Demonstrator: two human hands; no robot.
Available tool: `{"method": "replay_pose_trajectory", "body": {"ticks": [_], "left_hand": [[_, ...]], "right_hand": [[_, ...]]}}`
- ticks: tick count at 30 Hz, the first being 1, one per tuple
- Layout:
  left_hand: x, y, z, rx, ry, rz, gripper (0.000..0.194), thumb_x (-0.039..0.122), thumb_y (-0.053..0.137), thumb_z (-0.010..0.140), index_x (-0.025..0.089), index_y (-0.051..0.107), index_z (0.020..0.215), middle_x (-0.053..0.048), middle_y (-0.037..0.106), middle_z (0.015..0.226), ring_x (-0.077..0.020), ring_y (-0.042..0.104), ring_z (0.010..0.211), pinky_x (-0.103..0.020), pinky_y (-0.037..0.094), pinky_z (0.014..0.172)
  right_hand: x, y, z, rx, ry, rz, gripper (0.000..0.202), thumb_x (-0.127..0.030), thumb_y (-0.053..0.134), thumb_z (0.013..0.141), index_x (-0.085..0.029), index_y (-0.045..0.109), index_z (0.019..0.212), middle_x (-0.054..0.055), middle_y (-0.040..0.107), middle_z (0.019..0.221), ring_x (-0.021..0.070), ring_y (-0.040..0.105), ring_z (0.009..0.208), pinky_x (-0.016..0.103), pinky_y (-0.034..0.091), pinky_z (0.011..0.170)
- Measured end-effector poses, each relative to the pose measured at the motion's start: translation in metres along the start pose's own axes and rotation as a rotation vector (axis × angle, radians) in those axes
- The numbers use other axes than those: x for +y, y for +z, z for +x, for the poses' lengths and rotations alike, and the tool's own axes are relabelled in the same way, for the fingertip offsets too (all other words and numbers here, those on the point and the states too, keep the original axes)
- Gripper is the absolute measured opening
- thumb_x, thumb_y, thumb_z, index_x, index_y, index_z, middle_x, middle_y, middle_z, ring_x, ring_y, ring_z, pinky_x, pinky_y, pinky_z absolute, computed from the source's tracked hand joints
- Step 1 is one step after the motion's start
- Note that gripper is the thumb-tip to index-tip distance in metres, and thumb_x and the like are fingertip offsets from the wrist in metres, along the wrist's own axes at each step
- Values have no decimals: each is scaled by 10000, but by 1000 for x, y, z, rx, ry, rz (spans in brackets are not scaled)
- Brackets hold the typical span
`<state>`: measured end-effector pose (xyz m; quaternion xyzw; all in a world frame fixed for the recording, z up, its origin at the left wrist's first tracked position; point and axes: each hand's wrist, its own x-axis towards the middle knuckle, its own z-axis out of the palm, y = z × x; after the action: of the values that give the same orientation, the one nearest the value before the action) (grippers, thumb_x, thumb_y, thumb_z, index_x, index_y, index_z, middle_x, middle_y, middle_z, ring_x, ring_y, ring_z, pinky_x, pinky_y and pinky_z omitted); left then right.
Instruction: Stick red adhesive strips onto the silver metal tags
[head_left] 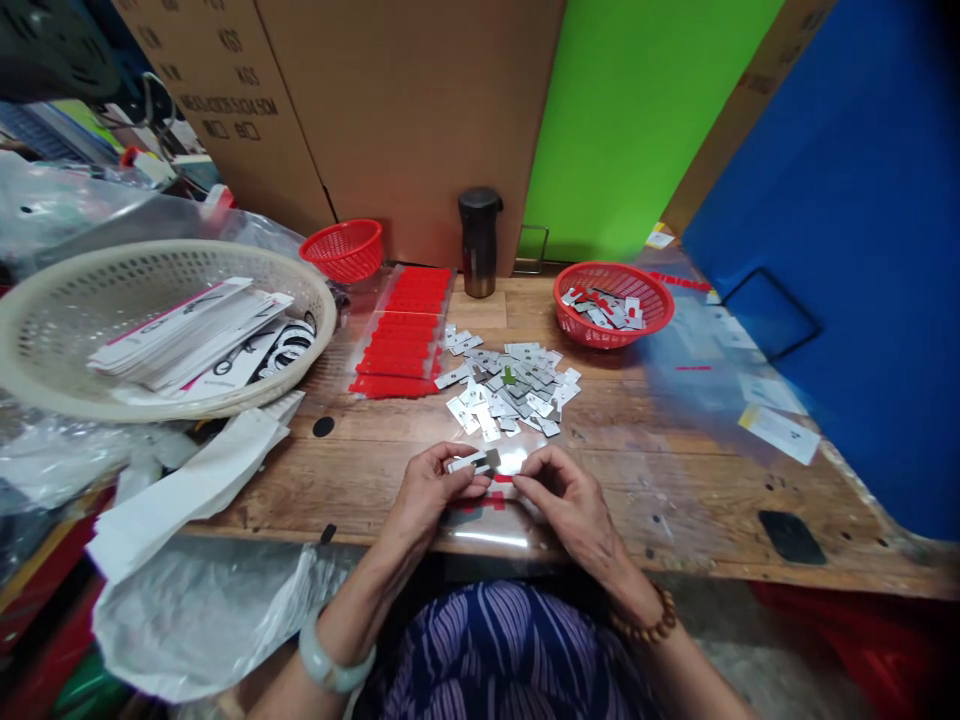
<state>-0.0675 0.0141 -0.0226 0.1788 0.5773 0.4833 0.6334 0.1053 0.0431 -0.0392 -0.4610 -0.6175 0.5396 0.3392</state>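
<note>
Left of the hands, red strips (401, 335) lie in a column on the wooden table (712, 430); nearer the middle, a small silvery plate (466, 464) (perhaps more than one, since the fingers hide too much to tell) is held near the table's front edge. It looks light, thin and stiff, probably a bit slick, so the flat faces or long edges should give the surest hold. Just right of it, the red piece (503, 479) seems thin and more bendable, likely best pinched at one end. The left hand (426, 497) reaches in from the lower left, fingers curled, thumb pressing the plate against them. The right hand (577, 505) arches in from the lower right, palm down, thumb and forefinger closed on the red piece's right end.
</note>
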Motion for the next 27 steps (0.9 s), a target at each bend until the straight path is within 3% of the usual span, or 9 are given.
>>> {"method": "replay_pose_trajectory", "body": {"ticks": [8, 15, 27], "left_hand": [[7, 5, -24, -69, -140, -31, 320, 36, 686, 670, 90, 538, 949, -120, 723, 669, -134, 688, 573, -170, 537, 595], [3, 5, -25, -134, -144, 4, 352, 85, 726, 640, 78, 568, 955, -106, 724, 678, -131, 686, 588, -185, 537, 620], [4, 8, -28, -125, -161, 37, 340, 79, 707, 644, 83, 568, 954, -109, 723, 680, -133, 685, 588, -184, 528, 618]], "right_hand": [[-21, -4, -6, -46, -47, -129, 86, -169, 569, 778, -186, 513, 715, -40, 517, 659, 103, 474, 619, 220, 361, 588], [-21, -2, -9, -96, -52, -109, 84, -152, 541, 798, -187, 504, 731, -42, 504, 674, 102, 463, 638, 217, 357, 593], [-22, -1, -11, -82, -92, -133, 74, -138, 538, 793, -186, 510, 744, -45, 503, 682, 97, 456, 635, 215, 352, 599]]}}
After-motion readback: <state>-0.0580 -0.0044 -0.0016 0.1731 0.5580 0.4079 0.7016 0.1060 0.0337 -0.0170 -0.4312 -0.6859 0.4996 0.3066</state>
